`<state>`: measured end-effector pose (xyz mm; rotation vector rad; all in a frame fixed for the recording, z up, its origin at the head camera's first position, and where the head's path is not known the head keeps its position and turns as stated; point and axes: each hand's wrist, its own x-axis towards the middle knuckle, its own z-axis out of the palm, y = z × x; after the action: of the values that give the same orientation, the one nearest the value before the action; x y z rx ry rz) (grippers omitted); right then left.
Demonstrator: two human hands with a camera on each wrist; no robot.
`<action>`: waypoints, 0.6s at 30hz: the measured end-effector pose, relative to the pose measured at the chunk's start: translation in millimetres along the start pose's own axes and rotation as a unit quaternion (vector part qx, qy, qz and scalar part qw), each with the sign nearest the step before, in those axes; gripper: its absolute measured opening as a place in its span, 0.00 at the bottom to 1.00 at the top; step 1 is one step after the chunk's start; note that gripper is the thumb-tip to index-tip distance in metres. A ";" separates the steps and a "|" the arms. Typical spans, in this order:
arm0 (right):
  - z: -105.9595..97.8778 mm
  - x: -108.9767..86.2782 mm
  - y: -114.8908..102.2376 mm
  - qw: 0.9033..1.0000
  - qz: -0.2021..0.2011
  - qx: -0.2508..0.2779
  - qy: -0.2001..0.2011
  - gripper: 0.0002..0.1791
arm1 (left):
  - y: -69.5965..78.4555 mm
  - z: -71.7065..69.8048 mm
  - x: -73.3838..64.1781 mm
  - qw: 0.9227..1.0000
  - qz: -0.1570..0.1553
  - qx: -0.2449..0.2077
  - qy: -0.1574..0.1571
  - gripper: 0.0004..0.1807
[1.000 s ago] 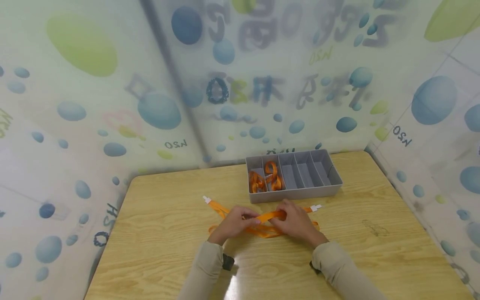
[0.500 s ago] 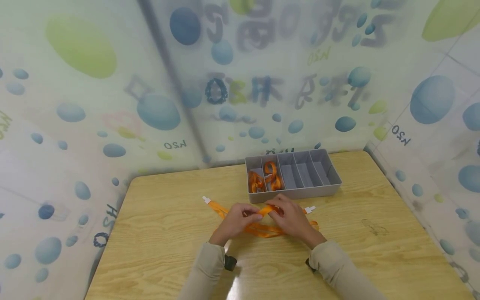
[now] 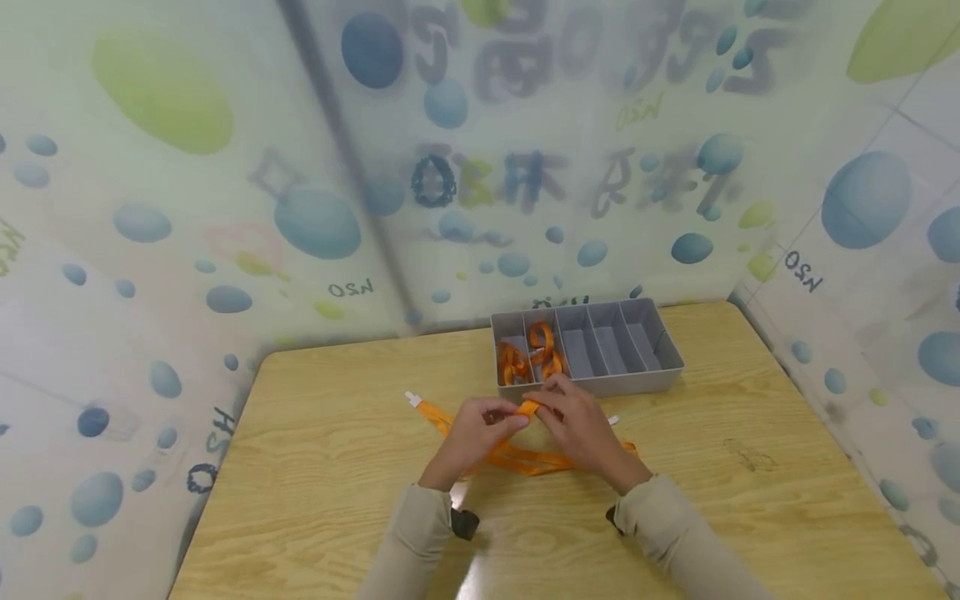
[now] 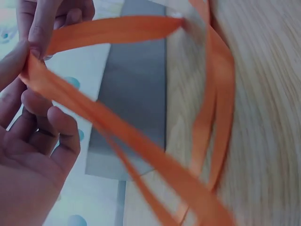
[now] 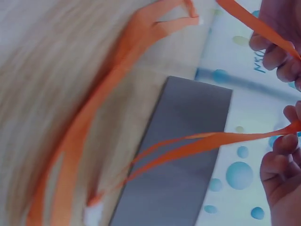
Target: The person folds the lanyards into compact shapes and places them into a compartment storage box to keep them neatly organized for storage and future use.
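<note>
Both hands are raised a little over the table, close together in front of the grey divided box (image 3: 637, 383). My left hand (image 3: 468, 435) pinches an orange lanyard (image 3: 528, 408) between thumb and fingers. My right hand (image 3: 583, 427) pinches the same strap just beside it, so only a short piece shows between them. In the left wrist view, long lengths of the strap (image 4: 150, 146) hang down from the fingers. More orange strap (image 3: 536, 463) lies on the wood below. One white clip (image 3: 413, 399) rests at the left; another white end (image 3: 613, 420) is mostly hidden behind the right hand.
Orange lanyards lie coiled in the box's two left compartments, one coil (image 3: 513, 364) at the far left and another (image 3: 546, 350) beside it. The wooden table (image 3: 315, 467) meets patterned walls (image 3: 480, 275) behind and at the sides.
Both hands have risen slightly toward the box, and my right hand has moved left, closer to the left one. The strap between them has shortened, and the right white end has drawn inward.
</note>
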<state>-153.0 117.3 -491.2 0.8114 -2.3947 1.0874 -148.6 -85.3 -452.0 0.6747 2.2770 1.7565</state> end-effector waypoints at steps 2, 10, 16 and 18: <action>-2.6 3.4 -2.6 1.000 -0.007 0.007 0.013 0.11 | 0.6 0.0 0.4 1.000 -0.001 -0.018 -0.009 0.07; -13.2 17.4 -10.7 0.998 -0.031 0.036 0.040 0.13 | 3.8 2.0 1.1 0.997 -0.002 -0.070 -0.018 0.05; -18.2 24.4 -14.8 0.997 -0.044 0.048 0.050 0.14 | 2.4 4.1 1.7 0.996 0.024 -0.087 -0.010 0.03; -20.2 26.6 -16.9 0.996 -0.044 0.056 0.051 0.15 | 0.9 5.0 1.8 0.995 0.034 -0.092 -0.009 0.03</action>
<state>-160.2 114.7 -454.5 0.8682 -2.2103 1.2078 -147.9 -80.0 -452.2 0.7366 2.0705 1.9531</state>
